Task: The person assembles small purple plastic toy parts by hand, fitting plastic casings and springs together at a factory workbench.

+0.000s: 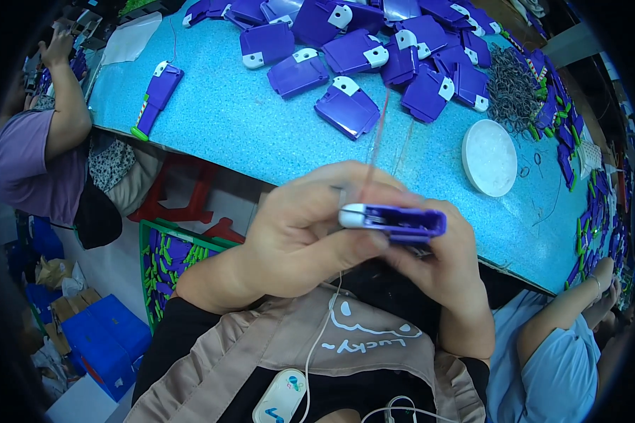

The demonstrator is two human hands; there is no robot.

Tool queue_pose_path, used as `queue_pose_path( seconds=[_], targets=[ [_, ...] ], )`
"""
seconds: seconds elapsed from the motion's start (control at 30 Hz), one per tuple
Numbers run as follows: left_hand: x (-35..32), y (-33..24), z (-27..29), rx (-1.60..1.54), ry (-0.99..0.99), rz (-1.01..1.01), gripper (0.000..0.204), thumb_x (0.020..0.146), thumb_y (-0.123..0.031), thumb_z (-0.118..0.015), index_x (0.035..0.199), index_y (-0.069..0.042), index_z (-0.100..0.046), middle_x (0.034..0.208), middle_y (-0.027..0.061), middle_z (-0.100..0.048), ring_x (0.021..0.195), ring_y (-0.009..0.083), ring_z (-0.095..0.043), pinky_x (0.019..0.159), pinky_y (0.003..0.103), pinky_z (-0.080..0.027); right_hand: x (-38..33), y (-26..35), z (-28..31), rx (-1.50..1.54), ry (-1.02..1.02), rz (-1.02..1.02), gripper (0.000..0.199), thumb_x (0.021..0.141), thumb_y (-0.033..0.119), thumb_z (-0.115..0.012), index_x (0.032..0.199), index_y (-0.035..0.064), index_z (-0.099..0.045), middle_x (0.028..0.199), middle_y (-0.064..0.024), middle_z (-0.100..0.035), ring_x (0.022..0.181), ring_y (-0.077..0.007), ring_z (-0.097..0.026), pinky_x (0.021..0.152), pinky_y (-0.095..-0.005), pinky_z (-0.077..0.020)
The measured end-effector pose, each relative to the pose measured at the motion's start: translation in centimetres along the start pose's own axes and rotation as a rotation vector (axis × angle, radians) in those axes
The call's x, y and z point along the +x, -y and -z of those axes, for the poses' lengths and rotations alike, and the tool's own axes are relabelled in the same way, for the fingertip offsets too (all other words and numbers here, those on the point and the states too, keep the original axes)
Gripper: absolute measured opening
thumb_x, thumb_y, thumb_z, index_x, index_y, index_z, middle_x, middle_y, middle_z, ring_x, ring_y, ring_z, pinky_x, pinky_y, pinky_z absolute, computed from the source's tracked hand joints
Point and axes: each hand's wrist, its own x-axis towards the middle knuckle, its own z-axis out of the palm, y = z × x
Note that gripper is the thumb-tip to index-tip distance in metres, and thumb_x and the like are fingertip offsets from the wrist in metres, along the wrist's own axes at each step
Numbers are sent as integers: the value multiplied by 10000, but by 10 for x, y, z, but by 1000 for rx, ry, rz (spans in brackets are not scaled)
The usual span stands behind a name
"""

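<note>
Both hands hold one purple plastic casing with a white corner piece, its hollow edge turned up toward me. My left hand pinches the white end, the thumb laid along the near side. Around the purple end close the fingers of my right hand. A thin reddish strand or rod rises from near the left fingers; I cannot tell whether it is joined to the casing. Beyond my hands lies a loose purple casing with a white corner, in front of a pile of similar casings.
A white bowl stands right on the blue table, near a heap of dark wire loops. Purple-and-green pieces line the right edge. One assembled piece lies left. A green crate sits below. People work at both sides.
</note>
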Motion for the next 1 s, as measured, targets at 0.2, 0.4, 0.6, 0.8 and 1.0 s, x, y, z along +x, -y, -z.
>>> queue_pose_path(
  seconds=[0.2,0.4,0.6,0.8,1.0],
  targets=[
    [-10,9,-7,-383,-66,295,332,878,-226,-575,1117,-3,-517,1160,138,-515,1033,209,-529,897,349,-426,-6,17,0,234,-273,-155,561,610,189,-821,1042,6,-513,715,-38,-589,573,-128,-557,558,-229,-418],
    [-6,9,-21,-716,-80,351,292,928,-179,-496,1141,21,-503,1094,86,-570,992,114,-538,847,258,-438,2,4,-14,596,-277,-143,841,513,309,-862,1160,1,-421,1155,-175,-489,1101,-264,-448,859,-356,-363],
    [-8,9,-15,-809,-6,486,284,935,-210,-482,1108,13,-514,1011,68,-594,916,116,-567,811,265,-459,9,-2,-1,344,-28,93,964,463,405,-861,1196,-10,-393,1201,-219,-467,1107,-320,-461,1007,-429,-273],
    [-6,6,2,-735,-68,410,350,919,-244,-498,1165,3,-469,1044,80,-590,957,174,-578,827,318,-469,13,-2,-26,277,-203,93,1389,318,659,-792,1338,-71,-195,1359,-273,-263,1251,-360,-316,1049,-427,-194],
    [16,-25,114,620,-447,144,266,835,-266,-627,935,-20,-634,968,39,-613,846,127,-579,778,238,-438,43,-14,-27,-296,5,-32,808,620,449,-738,1237,22,-437,1314,-226,-362,1233,-374,-336,1008,-445,-254]
  ],
)
